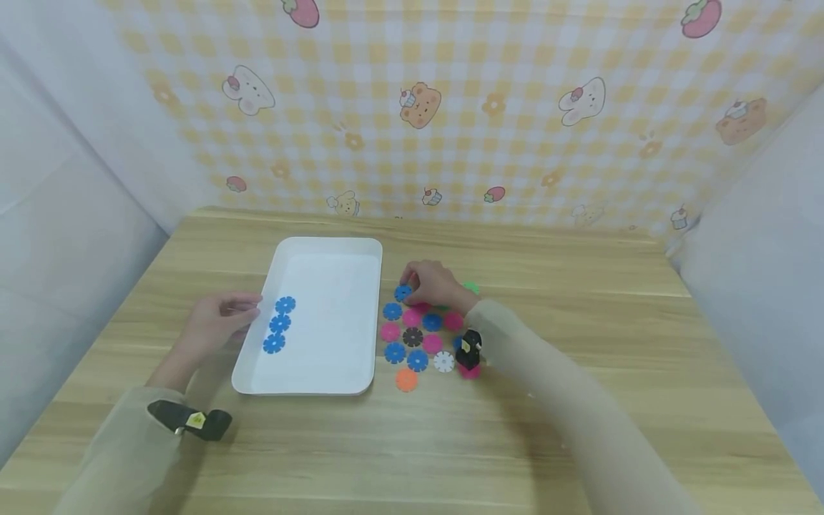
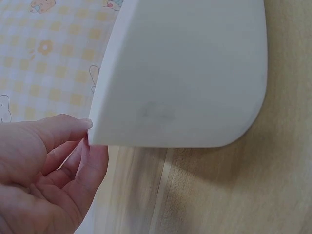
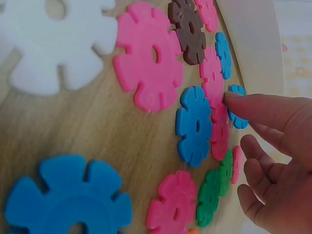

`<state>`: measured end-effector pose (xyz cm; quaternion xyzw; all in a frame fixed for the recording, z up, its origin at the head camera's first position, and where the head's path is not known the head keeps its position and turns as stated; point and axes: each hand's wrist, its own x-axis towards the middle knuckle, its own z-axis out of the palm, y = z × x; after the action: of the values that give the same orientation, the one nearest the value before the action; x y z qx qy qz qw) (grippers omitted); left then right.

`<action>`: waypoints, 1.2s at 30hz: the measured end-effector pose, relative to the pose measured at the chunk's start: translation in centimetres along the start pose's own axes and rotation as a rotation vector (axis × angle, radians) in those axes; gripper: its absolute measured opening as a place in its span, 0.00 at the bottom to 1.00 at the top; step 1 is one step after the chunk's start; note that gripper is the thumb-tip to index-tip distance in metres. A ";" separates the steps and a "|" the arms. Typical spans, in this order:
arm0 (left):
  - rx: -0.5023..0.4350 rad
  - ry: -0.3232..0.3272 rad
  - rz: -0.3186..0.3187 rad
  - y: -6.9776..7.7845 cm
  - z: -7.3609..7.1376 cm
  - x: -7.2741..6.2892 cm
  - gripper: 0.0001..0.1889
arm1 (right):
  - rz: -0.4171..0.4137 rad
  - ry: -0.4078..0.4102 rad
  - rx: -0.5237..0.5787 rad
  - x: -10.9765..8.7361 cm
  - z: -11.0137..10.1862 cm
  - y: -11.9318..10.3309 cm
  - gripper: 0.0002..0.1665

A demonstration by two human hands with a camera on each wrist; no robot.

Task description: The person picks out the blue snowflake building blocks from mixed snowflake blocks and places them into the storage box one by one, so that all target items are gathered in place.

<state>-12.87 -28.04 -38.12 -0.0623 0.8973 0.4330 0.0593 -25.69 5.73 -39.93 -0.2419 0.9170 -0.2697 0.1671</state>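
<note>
A white tray (image 1: pixel 322 322) lies on the left half of the table, with three blue notched discs (image 1: pixel 280 323) in a slanting row along its left side. My left hand (image 1: pixel 219 322) pinches the tray's left rim, thumb and fingers at its edge in the left wrist view. To the right of the tray my right hand (image 1: pixel 434 282) has thumb and index finger on a blue notched disc (image 3: pixel 238 108) at the far end of a spread of loose discs. Its other fingers curl loosely beside the discs.
Around the right hand lie pink discs (image 3: pixel 150 56), blue discs (image 1: pixel 395 352), a brown disc (image 3: pixel 189 31), a white disc (image 1: pixel 444 362), an orange disc (image 1: pixel 406 380) and green ones (image 3: pixel 208 197). A checked cloth (image 1: pixel 450 143) hangs behind the wooden table (image 1: pixel 579 286).
</note>
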 end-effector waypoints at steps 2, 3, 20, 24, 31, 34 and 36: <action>0.001 0.001 0.001 0.0 0.0 0.0 0.19 | -0.008 0.007 -0.004 0.1 0.0 0.0 0.19; 0.001 0.001 0.003 0.0 0.0 0.0 0.19 | -0.015 0.009 -0.006 0.1 0.1 0.0 0.19; -0.005 0.030 -0.040 -0.6 0.2 0.5 0.20 | -0.105 0.045 0.073 -0.4 0.1 -0.7 0.13; 0.007 0.019 -0.027 -0.3 0.1 0.3 0.20 | -0.128 0.078 0.055 -0.3 -0.3 -1.2 0.13; 0.015 -0.001 -0.027 -0.1 0.1 0.1 0.20 | -0.231 0.128 0.070 -0.1 -1.4 -3.5 0.12; 0.016 0.003 -0.033 -0.2 0.0 0.1 0.20 | -0.243 0.105 0.087 0.3 -1.5 -4.9 0.12; 0.009 0.018 -0.044 -0.2 0.1 0.2 0.19 | -0.242 0.085 0.090 0.6 -1.4 -5.9 0.12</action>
<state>-12.99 -28.10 -38.33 -0.0854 0.8982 0.4268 0.0610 -24.73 1.65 -35.56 -0.3311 0.8743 -0.3389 0.1052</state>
